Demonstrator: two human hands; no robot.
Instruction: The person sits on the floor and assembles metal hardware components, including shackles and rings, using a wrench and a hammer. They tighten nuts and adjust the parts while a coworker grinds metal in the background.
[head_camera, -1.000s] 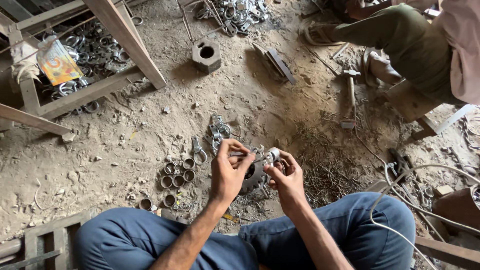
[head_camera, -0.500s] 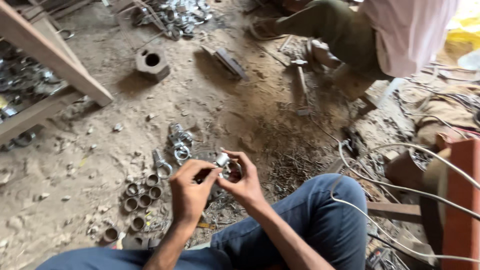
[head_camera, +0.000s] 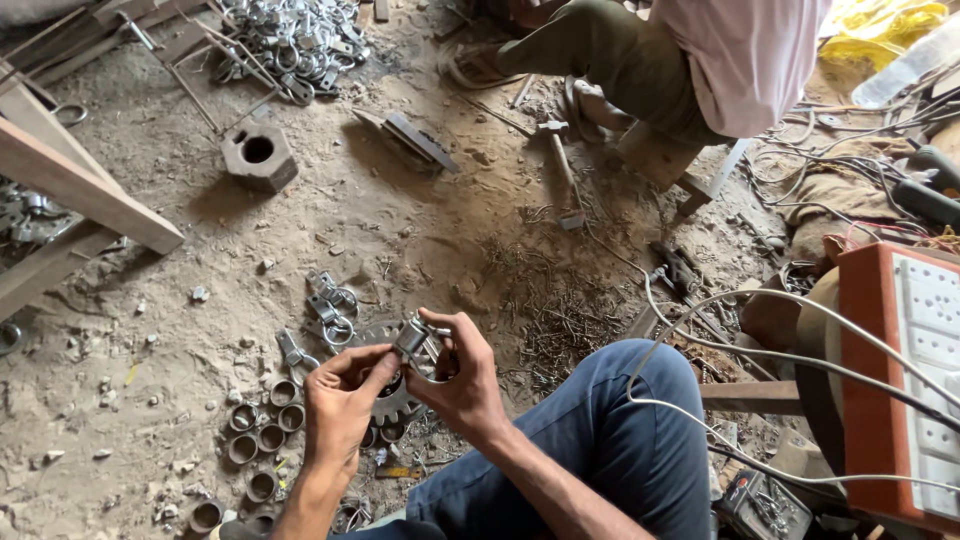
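Near, at six o'clock: blue-jeaned knee (head_camera: 620, 440) raised, forearms reaching forward. Left hand (head_camera: 340, 405) curled narrow, thumb and forefinger pinching a small metal clamp (head_camera: 412, 338) from the left. Right hand (head_camera: 465, 375) wrapped around the same clamp from the right, fingers closed on its ring part. Clamp held just above a toothed gear (head_camera: 395, 398) lying on the dirt floor (head_camera: 420, 240).

Lower left, at seven to eight o'clock of the hands: cluster of short metal rings (head_camera: 262, 435) standing on the ground. Just beyond the hands, at eleven o'clock: a few finished clamps (head_camera: 330, 305) lying together. At two o'clock: scatter of small bent wire bits (head_camera: 555, 315). At three o'clock: white cables (head_camera: 760, 350) running to an orange switch box (head_camera: 900, 390).

Farther, at twelve o'clock: hammer (head_camera: 562, 170) on the ground; flat steel wedge (head_camera: 410, 138) beside it. At ten o'clock: hollow metal block (head_camera: 258, 155), wooden beam (head_camera: 85, 190).

Farthest, at eleven o'clock: heap of clamps (head_camera: 290, 40). At one o'clock: another person (head_camera: 700, 60) seated on a low wooden stool (head_camera: 665, 160).
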